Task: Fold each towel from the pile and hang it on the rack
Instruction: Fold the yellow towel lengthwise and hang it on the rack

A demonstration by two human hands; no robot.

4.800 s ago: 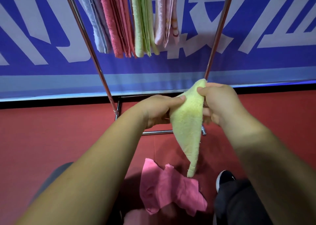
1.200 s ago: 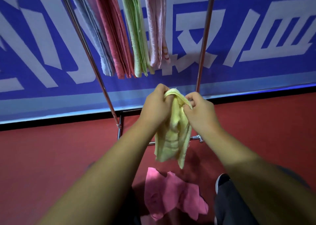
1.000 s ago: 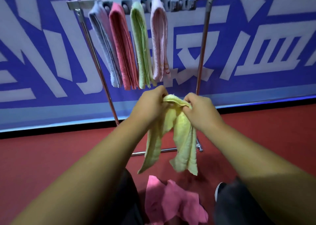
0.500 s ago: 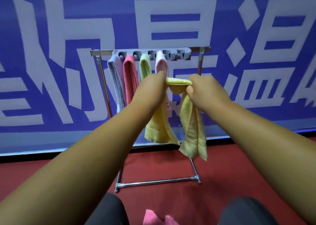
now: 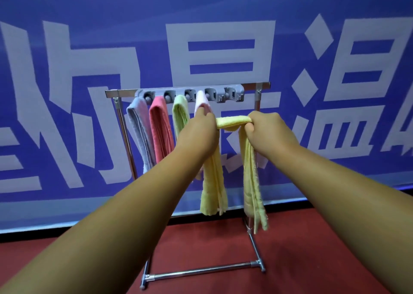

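The yellow towel [image 5: 232, 121] is being clutched by the left hand [image 5: 201, 130] and the right hand [image 5: 268, 128], its middle being stretched level between them, both ends hanging. It is being held before the rack's [image 5: 257, 85] right end, beside four hung towels [image 5: 161, 126].

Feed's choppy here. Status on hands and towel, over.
Left hand and right hand grip yellow towel, span level between them, ends hanging. Rack: four hung towels at left, right clips free. Nothing blocking.
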